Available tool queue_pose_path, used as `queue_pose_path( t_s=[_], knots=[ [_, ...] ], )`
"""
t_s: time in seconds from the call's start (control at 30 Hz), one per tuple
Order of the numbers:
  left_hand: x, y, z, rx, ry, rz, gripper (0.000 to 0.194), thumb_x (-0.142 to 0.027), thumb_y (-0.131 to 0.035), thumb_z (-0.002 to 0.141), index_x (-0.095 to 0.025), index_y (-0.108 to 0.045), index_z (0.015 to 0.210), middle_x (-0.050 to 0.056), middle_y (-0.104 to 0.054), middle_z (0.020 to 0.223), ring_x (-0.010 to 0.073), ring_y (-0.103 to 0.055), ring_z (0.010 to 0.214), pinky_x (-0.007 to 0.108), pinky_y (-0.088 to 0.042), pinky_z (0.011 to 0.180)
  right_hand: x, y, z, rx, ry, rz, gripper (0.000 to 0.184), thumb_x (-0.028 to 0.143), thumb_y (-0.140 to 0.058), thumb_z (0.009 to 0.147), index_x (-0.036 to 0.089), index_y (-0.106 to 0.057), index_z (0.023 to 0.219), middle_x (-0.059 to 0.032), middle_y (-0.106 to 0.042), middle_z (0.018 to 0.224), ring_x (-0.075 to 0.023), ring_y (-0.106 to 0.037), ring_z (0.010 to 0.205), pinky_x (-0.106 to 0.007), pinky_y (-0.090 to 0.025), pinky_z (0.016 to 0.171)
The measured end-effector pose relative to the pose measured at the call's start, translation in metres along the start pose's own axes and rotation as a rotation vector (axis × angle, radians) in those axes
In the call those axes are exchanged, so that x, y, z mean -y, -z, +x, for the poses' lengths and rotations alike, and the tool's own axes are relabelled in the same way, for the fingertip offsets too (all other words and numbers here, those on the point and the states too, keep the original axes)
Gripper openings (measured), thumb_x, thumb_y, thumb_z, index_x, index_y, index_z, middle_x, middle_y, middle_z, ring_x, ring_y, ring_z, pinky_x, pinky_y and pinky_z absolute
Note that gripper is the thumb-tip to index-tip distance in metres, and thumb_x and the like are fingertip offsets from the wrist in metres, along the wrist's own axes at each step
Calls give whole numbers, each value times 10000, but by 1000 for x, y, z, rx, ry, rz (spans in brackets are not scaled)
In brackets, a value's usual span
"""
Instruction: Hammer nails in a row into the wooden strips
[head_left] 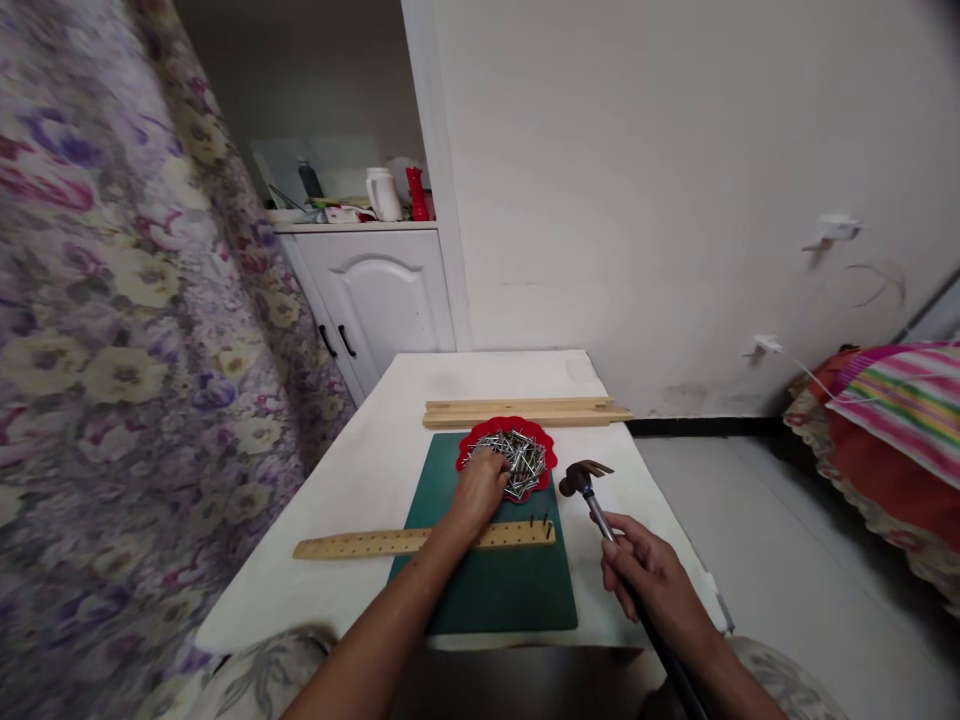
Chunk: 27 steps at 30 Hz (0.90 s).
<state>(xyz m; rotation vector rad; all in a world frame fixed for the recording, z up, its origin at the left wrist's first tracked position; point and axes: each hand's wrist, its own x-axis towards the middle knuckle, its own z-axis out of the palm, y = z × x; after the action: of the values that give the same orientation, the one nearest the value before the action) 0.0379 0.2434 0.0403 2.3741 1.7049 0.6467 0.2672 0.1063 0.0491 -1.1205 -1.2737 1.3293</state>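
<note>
My left hand (482, 485) reaches into a red scalloped dish (551, 447) heaped with silver nails (527, 458). Its fingers are curled down among the nails, and what lies between the fingertips is hidden. A claw hammer (598, 510) is in my right hand (643, 570), gripped by the shaft with its head raised to the right of the dish. Beneath my left forearm lies a wooden strip (360, 545) dotted with small holes. Several nails (541, 523) stand upright at its right end.
A green mat (502, 600) lies on the white table (337, 480), under the dish and part of the strip. More wooden strips (517, 412) rest behind the dish. A floral curtain (135, 350) hangs at left, and a white cabinet (390, 300) stands beyond the table.
</note>
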Motion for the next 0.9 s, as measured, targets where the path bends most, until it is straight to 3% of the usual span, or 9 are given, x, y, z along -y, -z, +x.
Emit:
queue_pose_path(
  t_s=[0.17, 0.37, 0.67, 0.8, 0.9],
  knots=[
    [-7, -11, 14, 68, 37, 142, 154, -174, -493, 825, -151, -635, 770, 107, -615, 889, 228, -563, 890, 310, -420, 742, -1, 4, 0, 0, 0, 3, 399, 409, -502, 891, 145, -487, 1190, 48, -557, 576, -46, -368, 329, -181, -256, 367],
    [-12, -1, 9, 95, 41, 169, 187, -155, -419, 851, -162, -597, 796, 91, -625, 822, 203, -569, 775, 280, -391, 669, 0, 6, 0, -8, 6, -3, 393, 408, -494, 891, 151, -494, 1189, 49, -558, 572, -51, -371, 329, -183, -267, 368],
    [-6, 34, -46, -49, -88, -68, 136, -146, -391, 839, -182, -513, 788, 44, -574, 827, 163, -531, 762, 250, -380, 678, -4, 7, 3, -31, -1, -16, 426, 428, -520, 859, 146, -503, 1179, 50, -561, 561, -66, -384, 322, -195, -292, 358],
    [-9, 46, -72, 70, -63, -127, 115, -131, -422, 791, -182, -503, 727, 17, -558, 737, 147, -518, 679, 240, -351, 612, -6, 6, 3, -37, 6, -7, 413, 411, -529, 856, 148, -504, 1174, 53, -562, 557, -61, -385, 325, -187, -302, 347],
    [-14, 43, -79, 147, -77, -137, 118, -137, -426, 790, -179, -516, 726, 18, -566, 729, 147, -525, 677, 242, -351, 616, -7, 5, 4, -49, 11, -3, 400, 402, -537, 853, 149, -508, 1162, 57, -563, 554, -52, -380, 323, -176, -303, 340]
  ],
)
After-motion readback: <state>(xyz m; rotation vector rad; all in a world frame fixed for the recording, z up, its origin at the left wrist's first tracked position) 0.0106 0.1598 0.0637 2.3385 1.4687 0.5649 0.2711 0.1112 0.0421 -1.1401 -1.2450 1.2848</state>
